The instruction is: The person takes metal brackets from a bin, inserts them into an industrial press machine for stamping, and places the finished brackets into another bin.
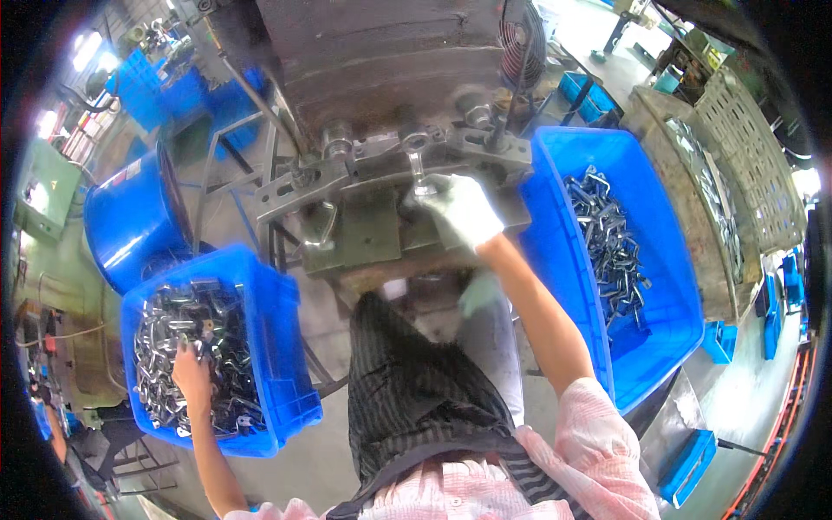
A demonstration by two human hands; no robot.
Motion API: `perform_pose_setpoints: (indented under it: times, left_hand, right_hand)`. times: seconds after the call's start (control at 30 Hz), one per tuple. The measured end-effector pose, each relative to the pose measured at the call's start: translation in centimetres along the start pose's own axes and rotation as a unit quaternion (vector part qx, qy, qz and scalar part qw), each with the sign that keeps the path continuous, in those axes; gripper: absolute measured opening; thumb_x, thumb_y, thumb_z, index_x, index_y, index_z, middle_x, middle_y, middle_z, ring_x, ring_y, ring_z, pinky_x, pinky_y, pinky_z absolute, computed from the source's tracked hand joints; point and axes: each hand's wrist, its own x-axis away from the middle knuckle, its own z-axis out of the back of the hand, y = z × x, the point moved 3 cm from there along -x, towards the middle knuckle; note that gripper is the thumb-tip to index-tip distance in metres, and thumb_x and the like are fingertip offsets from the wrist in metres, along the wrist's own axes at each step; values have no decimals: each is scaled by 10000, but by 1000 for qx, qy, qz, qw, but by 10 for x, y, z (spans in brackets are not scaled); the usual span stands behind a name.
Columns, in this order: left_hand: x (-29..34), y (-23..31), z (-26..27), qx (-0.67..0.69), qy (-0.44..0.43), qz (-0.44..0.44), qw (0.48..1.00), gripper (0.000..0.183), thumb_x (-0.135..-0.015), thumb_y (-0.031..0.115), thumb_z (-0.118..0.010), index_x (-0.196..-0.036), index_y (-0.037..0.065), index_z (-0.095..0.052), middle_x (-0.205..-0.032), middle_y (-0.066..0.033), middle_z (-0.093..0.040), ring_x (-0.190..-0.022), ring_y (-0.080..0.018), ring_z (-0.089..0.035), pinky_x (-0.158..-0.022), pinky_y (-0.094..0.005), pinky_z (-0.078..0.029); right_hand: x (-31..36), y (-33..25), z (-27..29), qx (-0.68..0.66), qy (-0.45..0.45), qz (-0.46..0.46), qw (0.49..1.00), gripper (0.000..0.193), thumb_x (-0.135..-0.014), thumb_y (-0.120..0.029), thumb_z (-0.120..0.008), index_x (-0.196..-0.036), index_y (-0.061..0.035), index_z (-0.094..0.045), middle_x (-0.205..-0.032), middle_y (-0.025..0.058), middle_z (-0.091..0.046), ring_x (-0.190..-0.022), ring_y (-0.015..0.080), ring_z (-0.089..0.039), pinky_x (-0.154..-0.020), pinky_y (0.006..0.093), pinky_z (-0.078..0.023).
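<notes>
The person stands at a big dark machine point(368, 78), dressed in a pink checked shirt point(598, 446) and a striped dark apron point(412, 381). The right hand point(461, 211), in a white glove, is up at the front of the machine, its fingers pinching the near end of a shiny metal piece point(417, 165). That piece points away from the glove, its far end up by the round fittings on a long metal bar point(368, 171). Another bent piece point(327, 227) lies farther left, on the left part of the flat metal block point(368, 227) in front of the bar. The left hand point(191, 374), without a glove, is down in the left blue bin point(290, 368), its fingertips at the heap of bent metal parts point(160, 334) that fills it; from here I cannot tell whether those fingers are closed on one of them. To the person's right, just beside the machine, stands the right blue bin point(563, 251), with a looser pile of similar parts point(607, 243) inside. Past it is a wooden box point(663, 165) with flat strips in it. Behind the left bin there is a blue drum point(139, 217), and a green cabinet point(48, 186) stands farther off. A round fan point(523, 43) sits high at the machine's right side.
</notes>
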Motion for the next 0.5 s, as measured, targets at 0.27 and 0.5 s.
perform_pose_setpoints:
  times: [0.27,0.5]
  left_hand:
    - [5,34,93,303,126,55,943,135,-756,14,-603,-888,4,-578,-679,-58,-558,-591,-120,-538,-570,-283,-456]
    - [15,148,101,745,-59,115,654,135,-817,32,-564,-950,12,-581,-862,-56,-597,-662,-131,-592,-589,-237,-505]
  right_hand:
    - [-3,-3,-8,17,20,12,1000,239,-800,-249,-603,-953,-74,-659,-813,122,-637,-727,241,-594,-674,323,-447]
    - [5,-8,-13,-3,33,-46,998,233,-804,-245,-610,-967,-84,-655,-823,134,-635,-750,259,-594,-686,329,-448]
